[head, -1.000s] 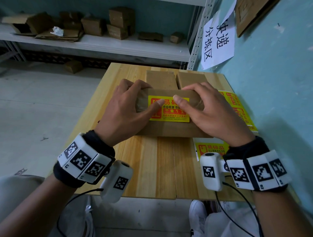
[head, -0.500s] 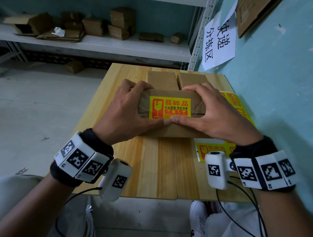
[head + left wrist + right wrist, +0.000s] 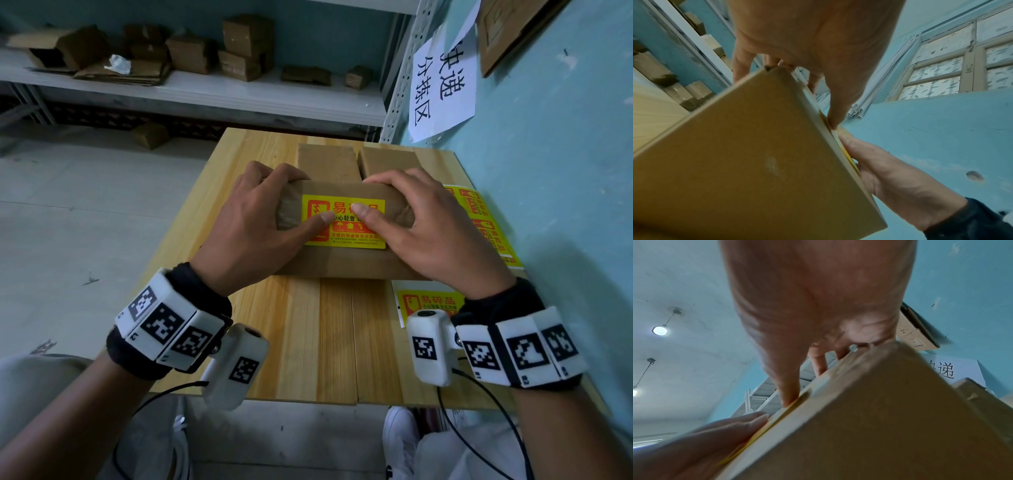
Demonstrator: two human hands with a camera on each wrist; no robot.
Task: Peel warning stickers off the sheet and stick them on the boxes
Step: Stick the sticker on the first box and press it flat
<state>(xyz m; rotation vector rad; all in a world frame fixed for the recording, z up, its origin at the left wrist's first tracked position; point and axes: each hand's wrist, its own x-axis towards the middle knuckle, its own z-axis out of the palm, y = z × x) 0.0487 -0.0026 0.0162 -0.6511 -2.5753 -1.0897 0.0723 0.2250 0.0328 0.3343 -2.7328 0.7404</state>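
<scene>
A brown cardboard box [image 3: 342,262] lies on the wooden table [image 3: 308,342] with a yellow warning sticker [image 3: 346,233] on its top face. My left hand [image 3: 260,219] grips the box's left end, fingers curled over the far edge, thumb pressing on the sticker. My right hand [image 3: 421,226] grips the right end the same way, its thumb also on the sticker. The wrist views show the box's side [image 3: 756,162] [image 3: 879,426] and the sticker's yellow edge [image 3: 789,407] under each thumb. Sticker sheets [image 3: 486,222] lie along the wall, one [image 3: 428,301] near my right wrist.
Two more plain cardboard boxes [image 3: 325,161] [image 3: 387,162] stand behind the held one. A blue wall [image 3: 565,205] runs close along the table's right edge, with a white paper sign [image 3: 442,82]. A shelf [image 3: 205,89] with several boxes stands beyond the table.
Both thumbs have moved from the sticker's lower edge back up onto its middle, rubbing over it. The box has stayed in place.
</scene>
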